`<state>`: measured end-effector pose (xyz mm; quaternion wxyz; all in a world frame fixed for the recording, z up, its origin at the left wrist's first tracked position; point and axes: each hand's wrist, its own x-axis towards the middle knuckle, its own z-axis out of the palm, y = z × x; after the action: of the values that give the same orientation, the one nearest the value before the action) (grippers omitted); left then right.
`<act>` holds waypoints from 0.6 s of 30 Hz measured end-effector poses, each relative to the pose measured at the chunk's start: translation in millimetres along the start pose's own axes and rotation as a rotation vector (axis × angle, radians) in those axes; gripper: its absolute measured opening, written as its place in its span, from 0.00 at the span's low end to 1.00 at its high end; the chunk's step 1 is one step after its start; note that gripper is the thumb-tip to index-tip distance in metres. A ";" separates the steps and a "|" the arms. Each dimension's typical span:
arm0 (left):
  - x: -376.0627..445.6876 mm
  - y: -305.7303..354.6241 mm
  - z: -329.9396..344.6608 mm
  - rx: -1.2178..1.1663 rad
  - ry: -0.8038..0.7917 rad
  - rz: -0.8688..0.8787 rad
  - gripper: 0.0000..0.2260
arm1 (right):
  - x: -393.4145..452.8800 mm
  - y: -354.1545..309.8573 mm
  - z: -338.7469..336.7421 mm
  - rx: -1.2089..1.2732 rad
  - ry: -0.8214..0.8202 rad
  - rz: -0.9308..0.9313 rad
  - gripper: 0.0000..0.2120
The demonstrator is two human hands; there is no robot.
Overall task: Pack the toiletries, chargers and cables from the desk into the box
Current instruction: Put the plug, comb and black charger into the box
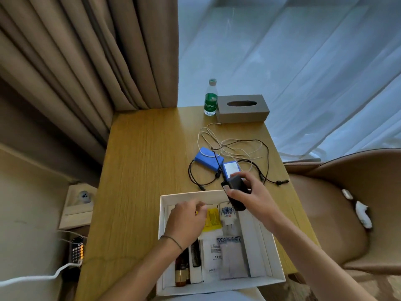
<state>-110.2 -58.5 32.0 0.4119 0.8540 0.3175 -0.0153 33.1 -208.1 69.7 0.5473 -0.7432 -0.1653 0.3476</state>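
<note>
A white box (275, 255) sits at the desk's near edge. Inside lie a white plug charger (227, 216), a yellow sachet (211, 219), a black comb (195, 254), an amber bottle (181, 272) and white toiletry packets (225, 257). My right hand (249, 196) grips a black charger (235, 187) above the box's far rim. My left hand (186, 220) rests inside the box over the yellow sachet, fingers curled; what it holds is hidden. Beyond the box, two blue packs (208, 158) lie among tangled white cables (219, 140) and black cables (264, 161).
A green-labelled water bottle (210, 98) and a grey tissue box (243, 108) stand at the desk's far edge by the curtains. A tan chair (347, 209) is on the right. A wall socket (83, 196) and a device with orange lights (77, 250) are on the left.
</note>
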 end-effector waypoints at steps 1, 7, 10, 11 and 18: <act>2.0 10.4 -8.9 -0.137 0.013 0.012 0.11 | -3.0 -2.5 6.9 -0.006 0.002 -0.020 0.21; 22.0 67.8 -42.7 -0.882 -0.026 -0.102 0.17 | -16.3 -9.8 41.1 -0.050 -0.033 -0.195 0.24; 17.3 72.4 -48.5 -0.922 0.049 -0.089 0.18 | -18.1 -18.5 37.4 -0.100 -0.020 -0.271 0.15; 14.2 72.0 -51.6 -0.883 0.061 -0.068 0.18 | -15.8 -22.9 31.8 -0.150 0.035 -0.319 0.10; -4.3 74.0 -85.9 -0.868 -0.151 0.024 0.17 | 16.5 -78.8 16.3 -0.574 0.042 -0.668 0.17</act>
<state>-92.8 -33.5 141.2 0.7546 0.6022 0.2533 0.0618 44.0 -159.2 134.8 0.4043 -0.7779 -0.4750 0.0765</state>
